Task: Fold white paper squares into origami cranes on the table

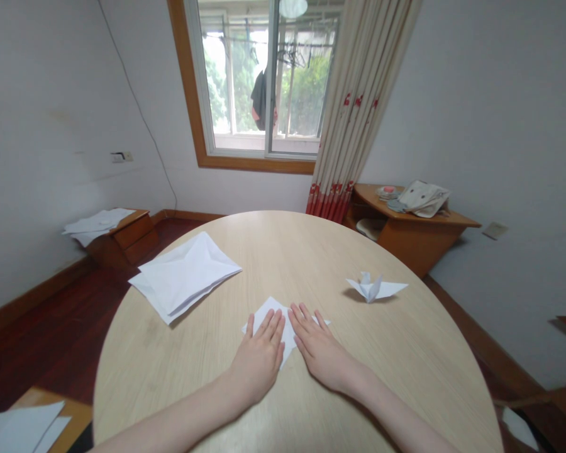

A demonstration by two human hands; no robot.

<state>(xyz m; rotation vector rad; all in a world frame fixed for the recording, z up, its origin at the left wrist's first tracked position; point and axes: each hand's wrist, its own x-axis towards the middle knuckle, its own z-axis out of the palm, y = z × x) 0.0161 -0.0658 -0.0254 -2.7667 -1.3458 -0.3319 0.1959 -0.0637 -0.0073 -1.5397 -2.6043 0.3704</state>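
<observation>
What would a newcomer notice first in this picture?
First come the left hand and right hand, lying flat side by side on a white paper near the middle of the round table. To the right of them stands a paper crane, and to the left lies a stack of sheets.

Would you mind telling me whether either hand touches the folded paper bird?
No, the left hand and right hand lie flat on a white sheet, while the paper bird sits apart to the right.
</observation>
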